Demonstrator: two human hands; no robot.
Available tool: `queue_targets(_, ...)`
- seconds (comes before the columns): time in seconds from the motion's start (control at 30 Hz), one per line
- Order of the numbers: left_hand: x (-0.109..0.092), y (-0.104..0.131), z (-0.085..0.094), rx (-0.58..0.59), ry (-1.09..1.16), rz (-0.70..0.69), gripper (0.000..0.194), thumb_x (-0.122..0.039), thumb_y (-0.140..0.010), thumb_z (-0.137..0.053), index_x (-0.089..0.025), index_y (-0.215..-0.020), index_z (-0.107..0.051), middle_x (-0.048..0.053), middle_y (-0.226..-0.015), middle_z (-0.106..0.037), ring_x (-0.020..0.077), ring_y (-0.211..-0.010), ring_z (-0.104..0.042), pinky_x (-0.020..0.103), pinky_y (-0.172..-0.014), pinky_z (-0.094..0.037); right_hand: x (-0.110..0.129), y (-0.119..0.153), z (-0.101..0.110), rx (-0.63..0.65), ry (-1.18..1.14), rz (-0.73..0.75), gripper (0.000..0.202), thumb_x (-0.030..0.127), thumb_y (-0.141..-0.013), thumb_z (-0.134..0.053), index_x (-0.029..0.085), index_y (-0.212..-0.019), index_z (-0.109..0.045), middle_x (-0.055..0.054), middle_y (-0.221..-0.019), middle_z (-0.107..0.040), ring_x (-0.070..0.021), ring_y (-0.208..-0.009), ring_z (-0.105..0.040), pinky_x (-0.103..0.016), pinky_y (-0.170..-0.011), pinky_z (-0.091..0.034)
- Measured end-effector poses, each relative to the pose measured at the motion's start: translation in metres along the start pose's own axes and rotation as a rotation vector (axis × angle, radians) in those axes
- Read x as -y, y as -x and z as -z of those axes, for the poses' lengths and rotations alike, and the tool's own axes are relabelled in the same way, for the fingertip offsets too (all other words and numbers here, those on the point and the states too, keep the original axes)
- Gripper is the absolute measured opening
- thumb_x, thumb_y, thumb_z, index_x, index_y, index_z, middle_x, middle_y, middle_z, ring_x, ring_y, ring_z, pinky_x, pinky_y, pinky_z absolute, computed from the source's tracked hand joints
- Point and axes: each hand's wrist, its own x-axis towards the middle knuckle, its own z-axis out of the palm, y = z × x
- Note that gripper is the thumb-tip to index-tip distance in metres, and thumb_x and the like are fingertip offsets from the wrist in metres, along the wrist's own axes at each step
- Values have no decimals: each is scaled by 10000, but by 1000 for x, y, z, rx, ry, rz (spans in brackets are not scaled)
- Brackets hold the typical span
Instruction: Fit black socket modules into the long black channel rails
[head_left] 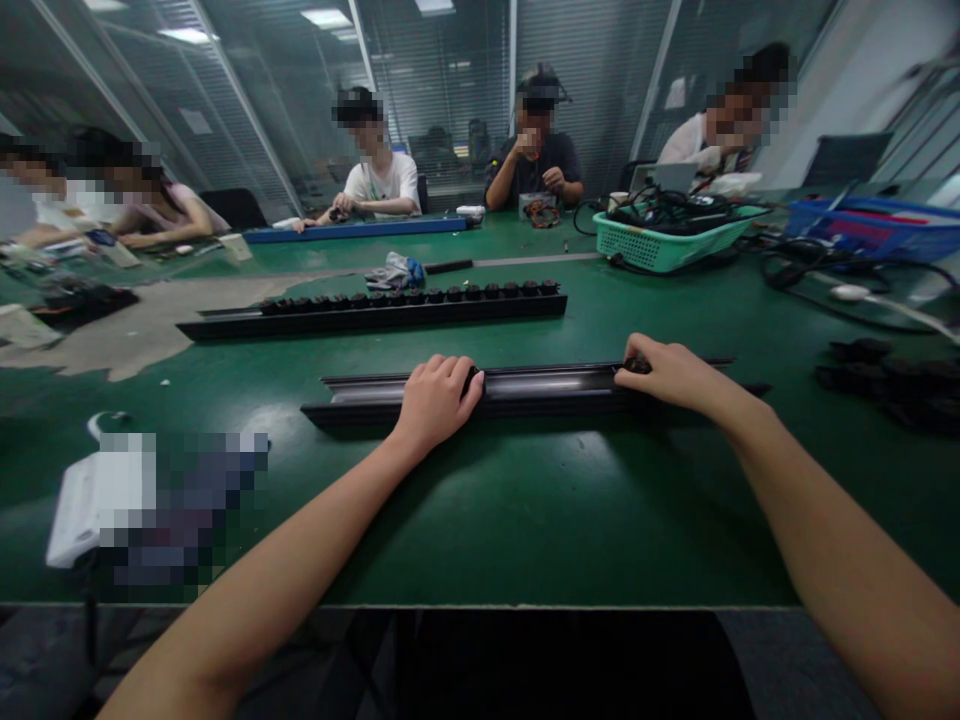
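A long black channel with a shiny inner face [547, 384] lies across the green table [510, 520] in front of me. On its left half rests my left hand [441, 395], fingers closed around a small dark part [470, 380] that shows beside the thumb. Farther right, my right hand [660, 370] pinches a round black piece [637, 366] at the channel. Behind them is a second black channel [375, 322], with a row of several small black round pieces [454, 293] along it.
Gloves [396, 272] lie behind the second channel. A green basket [664, 248] of cables stands at the back right, near a blue basket [870, 235]. Black parts [892, 380] sit at the right, a white device [97, 500] at the left. Several people sit across the table.
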Motion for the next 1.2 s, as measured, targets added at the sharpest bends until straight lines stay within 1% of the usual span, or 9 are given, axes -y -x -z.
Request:
queue_targets(0.23, 0, 0, 1, 7, -8, 0, 362, -418, -1026, -301, -205, -1024, -593, 91, -966, -677, 251, -942, -570, 373, -818, -415, -4, -1, 1, 9, -2, -22, 299, 500, -815, -549, 227, -936, -532, -80, -856, -662, -240, -766, -614, -329, -668, -438)
queue_targets(0.37, 0, 0, 0, -1, -11, -5, 364, -418, -1028, -299, -202, -1017, -591, 84, -966, -676, 247, -937, -570, 365, -812, -415, -5, 0, 0, 3, 15, -38, 314, 506, -822, -530, 222, -957, -538, -94, -866, -664, -252, -765, -614, -340, -664, -437)
queue_targets(0.57, 1, 0, -2, 1, -23, -2, 360, -415, -1027, -307, -199, -1022, -595, 89, -973, -674, 251, -951, -569, 372, -828, -415, -9, -3, 0, 36, -1, -21, 311, 513, -813, -529, 227, -934, -507, -87, -874, -660, -255, -798, -623, -333, -687, -447)
queue_targets(0.73, 2, 1, 0, -6, -17, -8, 357, -417, -1027, -312, -197, -1032, -593, 90, -990, -680, 253, -959, -571, 371, -823, -414, -9, -2, 3, 74, -10, 5, 275, 481, -841, -483, 230, -952, -467, -83, -855, -653, -248, -760, -615, -331, -668, -441)
queue_targets(0.9, 3, 2, 1, -8, -24, -5, 366, -416, -1030, -302, -196, -1017, -594, 84, -963, -677, 250, -945, -574, 367, -806, -413, -12, -3, 7, 102, -22, 55, 246, 449, -841, -481, 229, -949, -458, -81, -841, -659, -243, -731, -617, -331, -661, -437)
queue_targets(1.07, 3, 3, 1, -12, -15, -6, 367, -420, -1031, -301, -197, -1015, -592, 83, -964, -677, 245, -949, -574, 363, -808, -412, -15, 1, 3, 72, -70, 104, 275, 486, -865, -464, 233, -973, -463, -75, -822, -670, -244, -722, -626, -335, -667, -438)
queue_targets(1.2, 3, 3, 0, -15, -13, -6, 361, -415, -1030, -306, -195, -1032, -592, 83, -983, -678, 245, -958, -572, 365, -815, -416, -12, 8, -4, -14, -49, 97, 288, 494, -883, -445, 226, -985, -469, -95, -846, -673, -262, -753, -636, -351, -678, -444)
